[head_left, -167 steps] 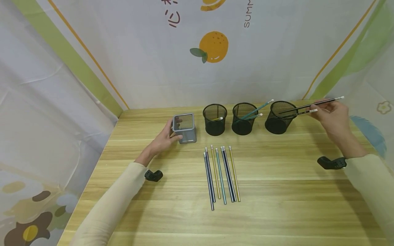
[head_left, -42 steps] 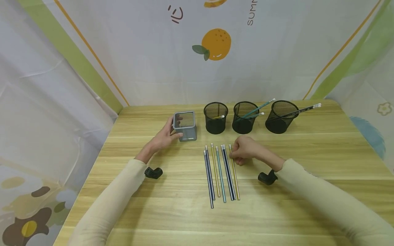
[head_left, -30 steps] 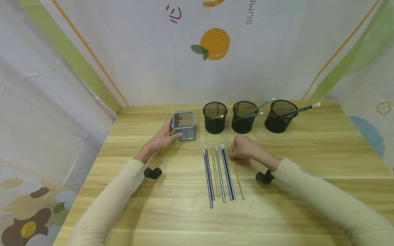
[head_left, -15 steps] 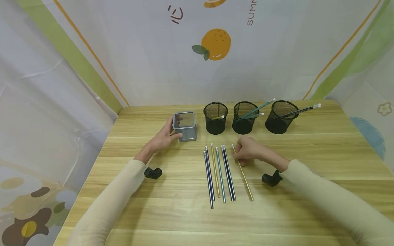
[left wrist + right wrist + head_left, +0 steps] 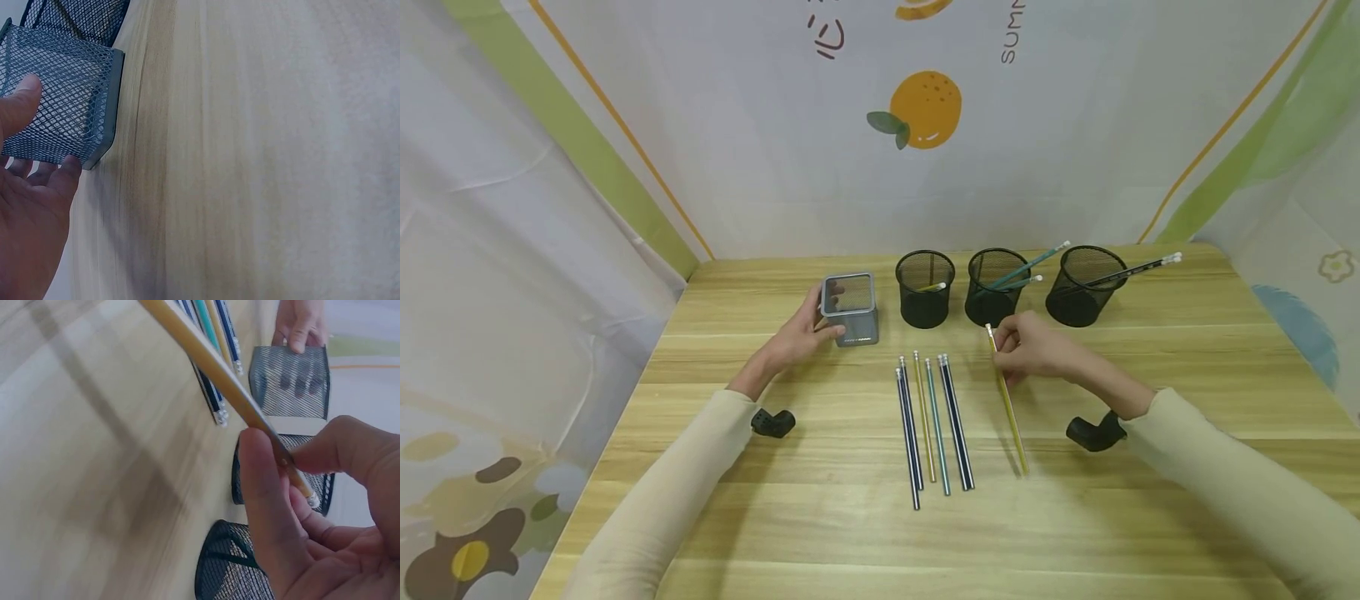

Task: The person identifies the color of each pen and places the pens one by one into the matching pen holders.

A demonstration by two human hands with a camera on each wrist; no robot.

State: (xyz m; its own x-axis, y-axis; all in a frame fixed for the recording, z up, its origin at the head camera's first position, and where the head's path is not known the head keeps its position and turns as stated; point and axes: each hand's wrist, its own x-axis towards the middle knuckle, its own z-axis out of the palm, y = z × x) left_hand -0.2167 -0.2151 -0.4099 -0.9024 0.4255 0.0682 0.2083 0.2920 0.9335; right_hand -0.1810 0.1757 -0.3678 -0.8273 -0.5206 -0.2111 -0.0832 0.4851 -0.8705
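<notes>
My right hand [image 5: 1037, 346] pinches a yellow pencil [image 5: 1007, 403] between thumb and fingers near its white eraser end. In the right wrist view that pencil [image 5: 219, 374] slants across, with its shadow on the table. My left hand [image 5: 793, 342] grips the grey square mesh pen holder [image 5: 861, 328] at its left side, thumb on the near face. The left wrist view shows fingertips along the lower side of this holder [image 5: 69, 103]. Left of the right hand lie dark blue pencils [image 5: 957, 429], a teal pencil [image 5: 938, 433] and another yellow pencil [image 5: 925, 421], roughly parallel.
Three round black mesh pen holders stand in a row at the back: the left one [image 5: 924, 314] with a yellow pencil, the middle one [image 5: 988, 314] with teal pencils, the right one [image 5: 1067, 310] with black pencils. A printed curtain [image 5: 760, 150] hangs behind the wooden table [image 5: 820, 525].
My right hand let go of black pencils at the right holder, then took the rightmost yellow pencil from the row, drew it right and raised it off the table. The left hand stays put.
</notes>
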